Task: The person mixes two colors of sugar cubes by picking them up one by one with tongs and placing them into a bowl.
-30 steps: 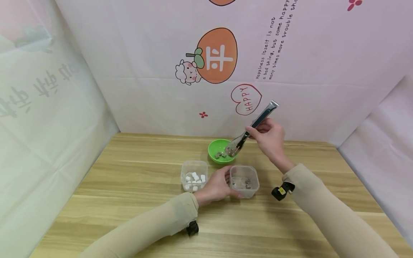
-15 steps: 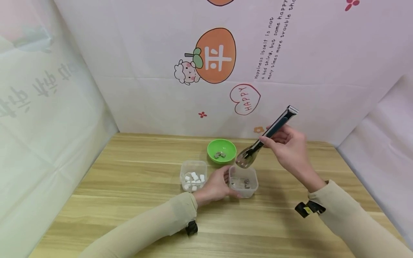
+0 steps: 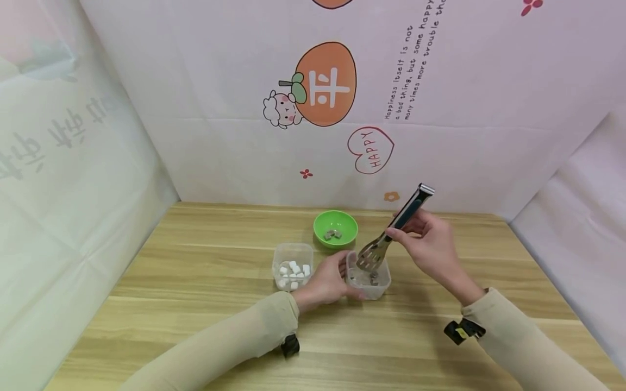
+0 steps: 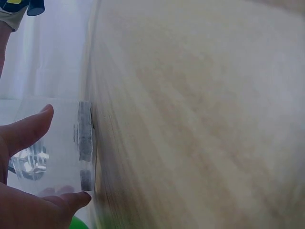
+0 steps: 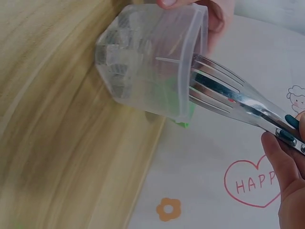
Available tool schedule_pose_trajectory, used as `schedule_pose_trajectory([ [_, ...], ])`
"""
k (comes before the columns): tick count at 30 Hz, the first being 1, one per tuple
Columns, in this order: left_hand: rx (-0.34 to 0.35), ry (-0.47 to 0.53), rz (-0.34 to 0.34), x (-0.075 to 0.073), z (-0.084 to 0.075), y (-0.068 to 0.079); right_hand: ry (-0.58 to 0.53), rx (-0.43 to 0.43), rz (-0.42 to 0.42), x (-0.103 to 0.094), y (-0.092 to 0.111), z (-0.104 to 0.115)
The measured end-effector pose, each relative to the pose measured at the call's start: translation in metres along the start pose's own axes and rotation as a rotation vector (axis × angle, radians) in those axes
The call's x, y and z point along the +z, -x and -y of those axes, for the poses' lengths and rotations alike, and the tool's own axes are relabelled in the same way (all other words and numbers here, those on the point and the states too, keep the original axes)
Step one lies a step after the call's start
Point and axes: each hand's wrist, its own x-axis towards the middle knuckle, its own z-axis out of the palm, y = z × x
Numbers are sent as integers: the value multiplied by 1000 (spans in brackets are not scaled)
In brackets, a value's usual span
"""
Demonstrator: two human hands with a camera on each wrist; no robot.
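Observation:
My left hand (image 3: 325, 283) holds a clear square plastic tub (image 3: 376, 294) by its side on the table. In the left wrist view its thumb and fingers span the tub (image 4: 62, 143). A few small grey pieces (image 3: 374, 279) lie at the bottom of the tub. My right hand (image 3: 435, 247) grips metal tongs (image 3: 409, 210) with dark handle inlays. Slanting down to the left, the tongs have their slotted ends inside the tub's mouth. The right wrist view shows the slotted tongs (image 5: 224, 95) passing the tub's rim (image 5: 183, 71). Whether they touch a piece cannot be made out.
Behind the tub stands a green bowl (image 3: 344, 221) with several grey pieces (image 3: 332, 234) in it. Left of my left hand is another clear tub (image 3: 293, 250) holding several white pieces (image 3: 295, 266). A printed cloth (image 3: 235, 163) hangs along the table's back edge.
The tongs have moved from over the green bowl, right and then down into the clear tub, with my right hand still gripping them. My left hand has stayed on the tub.

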Motion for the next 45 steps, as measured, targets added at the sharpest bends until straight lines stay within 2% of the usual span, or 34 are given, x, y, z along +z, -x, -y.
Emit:
schedule_pose_trajectory([
  [8,1,-20,-3,-1,-2,0,-32,-43,29,11,4,-8],
  [18,7,-34,-2,-2,-4,2,-54,-100,139,23,4,-9],
  [27,5,-37,-7,-1,-4,3,-57,-104,216,30,2,-12],
  [36,6,-44,-9,-1,-3,2,-56,-72,236,36,1,-13],
  [45,8,-46,-14,-1,-3,2,-49,-86,212,38,2,-12],
])
